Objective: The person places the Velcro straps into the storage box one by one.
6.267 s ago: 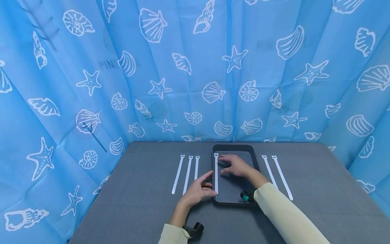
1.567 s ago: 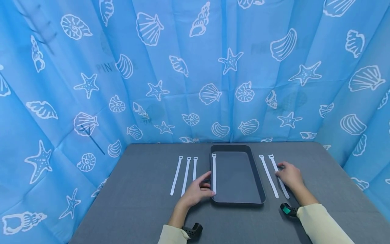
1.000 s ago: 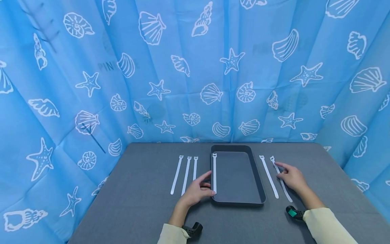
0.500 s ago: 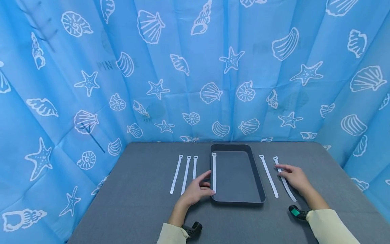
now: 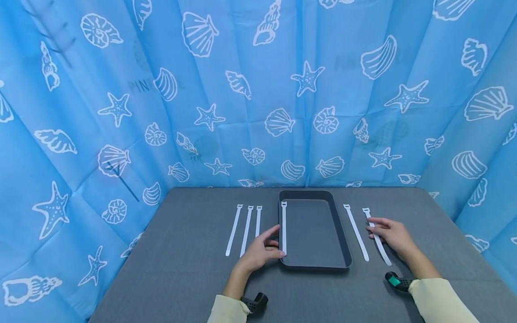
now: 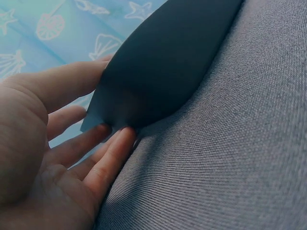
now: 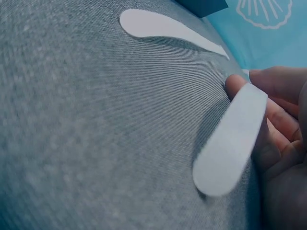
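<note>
My left hand (image 5: 258,255) grips the dark grey tray (image 5: 315,233) at its near left corner. In the left wrist view the thumb and fingers lie along the tray's wall (image 6: 153,62). A white cable strap with a slotted head (image 5: 284,229) lies inside, along the tray's left side. To the right of the tray, my right hand (image 5: 392,235) pinches another white cable strap (image 5: 383,252) just below its head. The rounded tail of that strap (image 7: 230,148) tilts up from the cloth in the right wrist view. One more strap (image 5: 357,234) lies between it and the tray.
Three matching white straps (image 5: 234,231) lie side by side left of the tray; the left hand covers the lower end of the nearest one. Grey cloth covers the table (image 5: 169,269). A blue curtain with white shells (image 5: 258,89) hangs behind it.
My right hand has gone from inside the tray to the rightmost strap and closed on it. The strap's head has shifted right and the strap now bows. The left hand keeps its place.
</note>
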`<state>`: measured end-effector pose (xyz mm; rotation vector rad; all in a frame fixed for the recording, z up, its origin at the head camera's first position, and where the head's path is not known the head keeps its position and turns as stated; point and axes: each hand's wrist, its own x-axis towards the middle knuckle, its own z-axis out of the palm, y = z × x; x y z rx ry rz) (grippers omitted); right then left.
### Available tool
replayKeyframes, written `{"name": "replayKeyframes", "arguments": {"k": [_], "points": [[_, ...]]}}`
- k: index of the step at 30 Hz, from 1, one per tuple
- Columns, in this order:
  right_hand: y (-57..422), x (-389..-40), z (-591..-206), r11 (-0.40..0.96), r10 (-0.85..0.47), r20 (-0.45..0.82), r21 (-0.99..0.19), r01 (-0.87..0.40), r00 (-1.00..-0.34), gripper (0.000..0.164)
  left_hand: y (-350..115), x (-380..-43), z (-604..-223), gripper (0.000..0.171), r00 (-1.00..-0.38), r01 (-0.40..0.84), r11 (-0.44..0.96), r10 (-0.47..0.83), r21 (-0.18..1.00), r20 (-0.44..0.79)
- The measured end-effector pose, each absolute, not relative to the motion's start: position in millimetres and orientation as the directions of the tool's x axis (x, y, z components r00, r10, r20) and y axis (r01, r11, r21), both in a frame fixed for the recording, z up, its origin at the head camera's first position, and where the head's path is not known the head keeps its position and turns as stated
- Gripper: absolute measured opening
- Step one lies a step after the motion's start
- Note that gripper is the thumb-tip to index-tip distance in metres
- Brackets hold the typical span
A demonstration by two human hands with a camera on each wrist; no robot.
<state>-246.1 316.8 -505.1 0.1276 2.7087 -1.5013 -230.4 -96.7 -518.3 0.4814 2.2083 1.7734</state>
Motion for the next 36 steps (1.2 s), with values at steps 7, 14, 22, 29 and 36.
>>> {"name": "replayKeyframes", "arguments": {"k": [7, 14, 22, 29, 36], "points": [[321, -245, -506, 0.491, 0.042, -0.101, -0.865, 0.108, -0.994, 0.047, -96, -229, -518, 0.078, -0.907, 0.098, 0.201, 0.42, 0.975, 0.004], [330, -239, -496, 0.391, -0.036, -0.177, -0.908, 0.149, -0.984, 0.056, -94, -231, -516, 0.077, -0.909, 0.099, 0.211, 0.417, 0.972, 0.002], [333, -237, -492, 0.344, -0.059, -0.229, -0.918, 0.195, -0.972, 0.058, -95, -232, -518, 0.078, -0.907, 0.111, 0.21, 0.42, 0.971, 0.013], [332, -234, -491, 0.348, -0.005, -0.247, -0.909, 0.23, -0.969, 0.056, -95, -231, -518, 0.077, -0.909, 0.102, 0.199, 0.418, 0.975, 0.01], [331, -231, -489, 0.353, 0.009, -0.242, -0.907, 0.229, -0.97, 0.056, -96, -229, -517, 0.077, -0.909, 0.098, 0.201, 0.417, 0.975, 0.006]]}}
